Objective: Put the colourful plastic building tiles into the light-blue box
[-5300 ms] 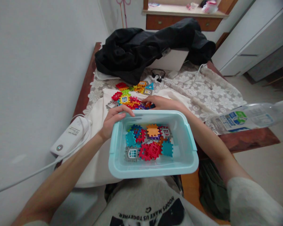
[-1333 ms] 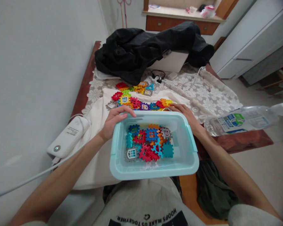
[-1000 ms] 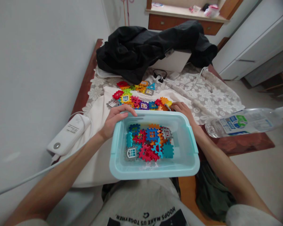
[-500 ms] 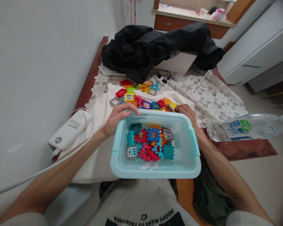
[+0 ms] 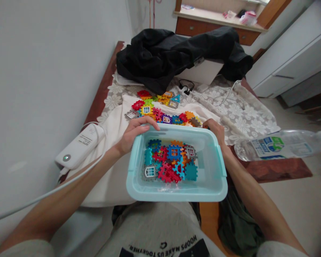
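Observation:
A light-blue plastic bin [image 5: 177, 197] is in front of my body, with several interlocking plastic blocks [image 5: 173, 152] inside, red, blue, teal, orange and grey. My left hand [image 5: 133, 134] grips its far left corner, fingers lying along the rim. Beyond the far right corner, my right hand [image 5: 214, 130] has its fingers curled in; the bin rim partly hides them, and what they hold cannot be made out. More colourful blocks [image 5: 157, 113] lie in a loose pile behind the bin, with a grey-brown block [image 5: 195, 121] close to my right fingers.
A white cloth [image 5: 115, 142] lies over a floral tablecloth [image 5: 243, 114]. At left is a white power device [image 5: 81, 145] with a cable; at right, a clear plastic bottle [image 5: 280, 144] lies on its side. A black jacket [image 5: 155, 57] and black headphones [image 5: 186, 86] are at the back.
My right hand has shifted slightly right, away from the pile, and its fingers are more curled. The grey-brown block near it shows more. My left hand stays on the bin.

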The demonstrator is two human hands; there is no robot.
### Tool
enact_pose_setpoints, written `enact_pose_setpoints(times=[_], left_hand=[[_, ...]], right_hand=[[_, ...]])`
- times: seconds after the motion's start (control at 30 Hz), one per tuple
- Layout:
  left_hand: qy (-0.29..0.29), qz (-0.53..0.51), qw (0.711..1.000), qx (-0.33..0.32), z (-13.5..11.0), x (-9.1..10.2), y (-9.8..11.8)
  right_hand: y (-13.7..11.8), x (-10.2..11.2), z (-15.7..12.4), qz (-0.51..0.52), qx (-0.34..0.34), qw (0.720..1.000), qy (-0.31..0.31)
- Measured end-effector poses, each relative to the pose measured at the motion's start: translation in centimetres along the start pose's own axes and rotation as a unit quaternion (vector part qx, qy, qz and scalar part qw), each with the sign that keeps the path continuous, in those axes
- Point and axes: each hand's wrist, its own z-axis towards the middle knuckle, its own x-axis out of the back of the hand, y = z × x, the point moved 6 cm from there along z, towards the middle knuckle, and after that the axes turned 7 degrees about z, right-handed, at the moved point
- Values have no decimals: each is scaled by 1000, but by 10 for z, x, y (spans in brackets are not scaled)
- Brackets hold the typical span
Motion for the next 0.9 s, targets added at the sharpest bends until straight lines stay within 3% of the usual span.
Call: enact_pose_setpoints(times=[0.13,0.23,0.3,0.37,0.47,0.57,0.63,0.7,0.73,0.9], left_hand=[[2,0,1000,-1,0,0,-1],[4,-2,1000,8,0,0,-2],[6,0,1000,14,0,0,-2],[6,1,1000,14,0,0,-2],[9,-4,1000,12,0,0,0],[11,-4,1000,8,1,0,2],[7,4,1000,11,1,0,3],[6,9,1000,17,1,0,3],[6,11,1000,17,1,0,3],[12,22,1000,2,2,1,3]], right_hand=[[8,20,4,63,-41,992,101],[5,44,9,155,-62,969,181],[-10,60,15,223,-47,952,204],[-43,74,23,263,5,944,198],[-111,84,38,280,107,948,111],[-172,69,49,244,164,951,-89],[-190,53,52,206,169,940,-213],[-185,43,56,179,155,936,-260],[-176,41,60,178,145,942,-244],[-87,40,71,238,71,968,-30]])
